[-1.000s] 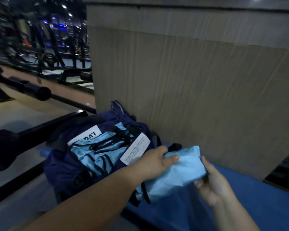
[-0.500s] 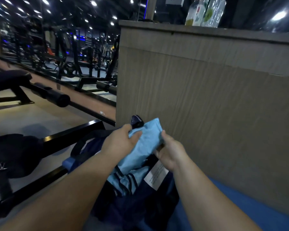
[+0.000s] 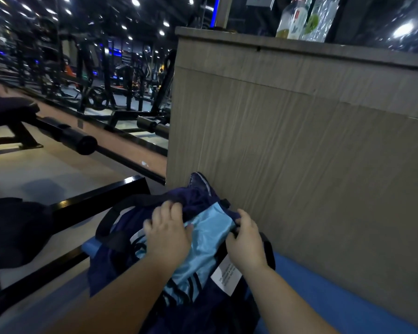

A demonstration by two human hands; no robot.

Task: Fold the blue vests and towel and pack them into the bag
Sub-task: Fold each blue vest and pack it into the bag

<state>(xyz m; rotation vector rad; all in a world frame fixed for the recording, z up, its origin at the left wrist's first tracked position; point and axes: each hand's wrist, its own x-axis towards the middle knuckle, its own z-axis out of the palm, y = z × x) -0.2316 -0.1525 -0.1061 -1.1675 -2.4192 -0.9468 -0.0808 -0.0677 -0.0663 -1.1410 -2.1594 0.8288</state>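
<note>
Here, a person's left hand point(image 3: 167, 237) lies on a folded blue vest point(image 3: 210, 227), its fingers point(image 3: 165, 209) curled over the vest's far edge and grasping it. The right hand point(image 3: 247, 244) pinches the rim of the navy bag point(image 3: 198, 196) just beside the vest, with its fingers point(image 3: 237, 222) clenched on the dark fabric. The vest sits in the bag's mouth, on top of a striped blue vest point(image 3: 179, 285) already inside.

Judging by its sheen, the cloth is probably light, limp and slippery. A fold would likely open if it were lifted by one corner, so a flat palm on top and a grip along the folded edge look safest. The bag is soft too, and its rim probably needs holding open.

In all there are two hands, two light-blue pieces and one bag. One white label point(image 3: 226, 277) hangs at the opening. No towel can be made out.

The bag rests on a blue padded counter point(image 3: 323, 297) against a wood-grain partition point(image 3: 299, 153). Two bottles point(image 3: 299, 18) stand on the partition's top. Gym machines point(image 3: 101, 92) fill the dim hall beyond.
</note>
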